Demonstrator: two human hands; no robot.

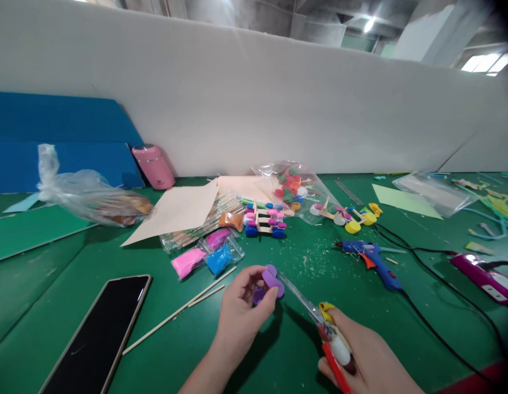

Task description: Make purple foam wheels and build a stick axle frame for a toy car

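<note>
Head view: left hand pinches purple pieces; right hand tightly grips red-handled tool, slanting toward them; table open beside glue gun.

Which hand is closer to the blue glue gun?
The right hand. It's on the near side of the blue glue gun, gripping red-handled scissors; the left hand is farther away, off to the gun's left, pinching purple pieces.
</note>
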